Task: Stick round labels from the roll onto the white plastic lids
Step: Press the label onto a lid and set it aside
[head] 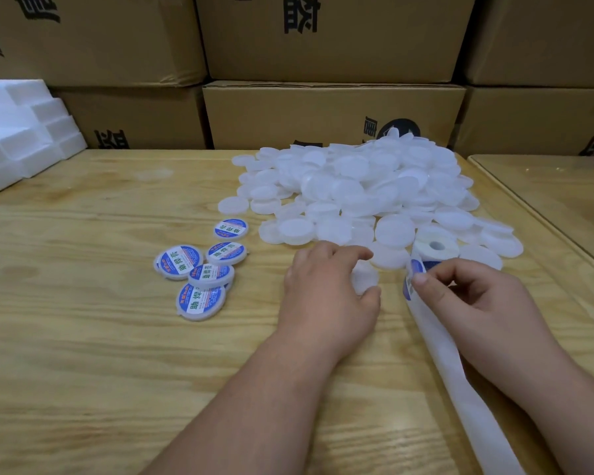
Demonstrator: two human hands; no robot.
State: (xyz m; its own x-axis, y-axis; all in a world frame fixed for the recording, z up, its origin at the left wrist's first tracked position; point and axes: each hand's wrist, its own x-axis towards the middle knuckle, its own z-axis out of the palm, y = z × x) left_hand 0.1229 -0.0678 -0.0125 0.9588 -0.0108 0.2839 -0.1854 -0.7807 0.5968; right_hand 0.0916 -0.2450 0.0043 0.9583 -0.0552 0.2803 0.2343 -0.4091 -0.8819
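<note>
A big heap of blank white plastic lids (354, 186) covers the far right of the wooden table (83, 337). My left hand (326, 293) holds one blank lid (364, 277) between thumb and fingers on the tabletop. The label roll (434, 250) lies at the heap's near edge. My right hand (477, 296) pinches a blue round label (413, 279) at the edge of the backing strip (460, 378), which trails toward me. Several lids with blue labels (199, 269) lie in a loose group to the left.
Stacked cardboard boxes (330, 111) wall off the back of the table. White foam blocks (21, 132) sit at the far left. A second table (563, 197) adjoins on the right.
</note>
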